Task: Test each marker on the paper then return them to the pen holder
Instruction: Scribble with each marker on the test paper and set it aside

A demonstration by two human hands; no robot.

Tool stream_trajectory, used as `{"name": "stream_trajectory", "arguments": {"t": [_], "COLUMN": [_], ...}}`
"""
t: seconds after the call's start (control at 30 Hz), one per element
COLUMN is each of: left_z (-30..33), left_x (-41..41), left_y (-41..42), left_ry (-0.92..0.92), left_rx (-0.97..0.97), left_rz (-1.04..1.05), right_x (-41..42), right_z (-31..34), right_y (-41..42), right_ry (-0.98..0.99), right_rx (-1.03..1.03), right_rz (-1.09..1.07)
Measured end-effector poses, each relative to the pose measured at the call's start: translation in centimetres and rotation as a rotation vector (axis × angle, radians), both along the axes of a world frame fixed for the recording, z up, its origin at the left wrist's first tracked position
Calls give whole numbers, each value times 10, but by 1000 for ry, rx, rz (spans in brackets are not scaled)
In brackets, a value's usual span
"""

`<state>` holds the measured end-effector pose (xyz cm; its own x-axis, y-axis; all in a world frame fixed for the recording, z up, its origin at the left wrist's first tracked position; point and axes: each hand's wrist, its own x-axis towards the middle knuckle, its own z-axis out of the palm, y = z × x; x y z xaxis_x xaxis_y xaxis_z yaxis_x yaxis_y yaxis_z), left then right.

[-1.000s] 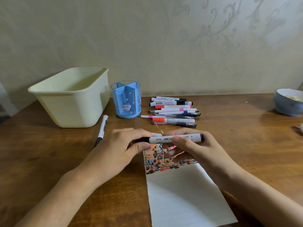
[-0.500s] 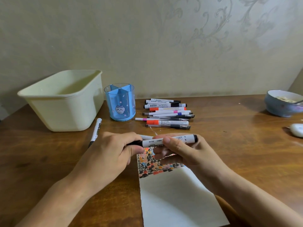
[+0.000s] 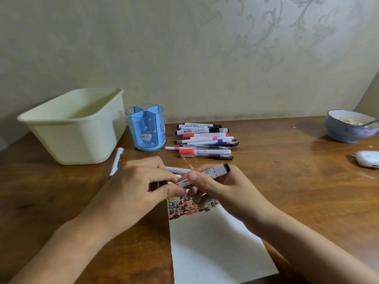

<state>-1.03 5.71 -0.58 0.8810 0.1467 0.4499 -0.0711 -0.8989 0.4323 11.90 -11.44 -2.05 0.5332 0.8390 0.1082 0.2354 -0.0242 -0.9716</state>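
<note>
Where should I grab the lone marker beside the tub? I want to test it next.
Take the marker at mid-barrel, from above, pinching across its width. It lies flat on the table, nearly lengthwise away from you, close to the tub, so come from its open right side.

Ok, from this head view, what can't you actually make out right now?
- White black-ended marker: the cap end is hidden inside the left hand; capped or not, unclear.
- White paper sheet: its top edge is covered by the right hand.
- Blue plastic pen holder: compartment bottoms are out of sight.
- Blue ceramic bowl: cut by the right frame edge.
</note>
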Motion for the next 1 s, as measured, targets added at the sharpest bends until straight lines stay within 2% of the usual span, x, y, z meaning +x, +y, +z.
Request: {"name": "stream_trajectory", "arguments": {"t": [0.13,0.27,0.43,0.63,0.77,1.0], "left_z": [3,1,-7,-15,-15,-13], "left_x": [-4,-6,-5,-4,-2,-3], "left_y": [-3,11,37,48,46,44], "left_ry": [108,178,262,361,404,352], "left_rx": [88,97,121,131,147,228], "left_rz": [-52,17,203,358,396,436], "right_x": [4,16,36,47,48,47], "right_z": [-5,-5,-15,-26,-27,-26], "right_y": [3,1,-1,0,-1,1], "right_ry": [-39,-85,-632,-900,-911,-880], "right_rx": [11,37,-136,-349,-382,-383], "right_rz": [27,-38,-305,-267,-302,-288]}}
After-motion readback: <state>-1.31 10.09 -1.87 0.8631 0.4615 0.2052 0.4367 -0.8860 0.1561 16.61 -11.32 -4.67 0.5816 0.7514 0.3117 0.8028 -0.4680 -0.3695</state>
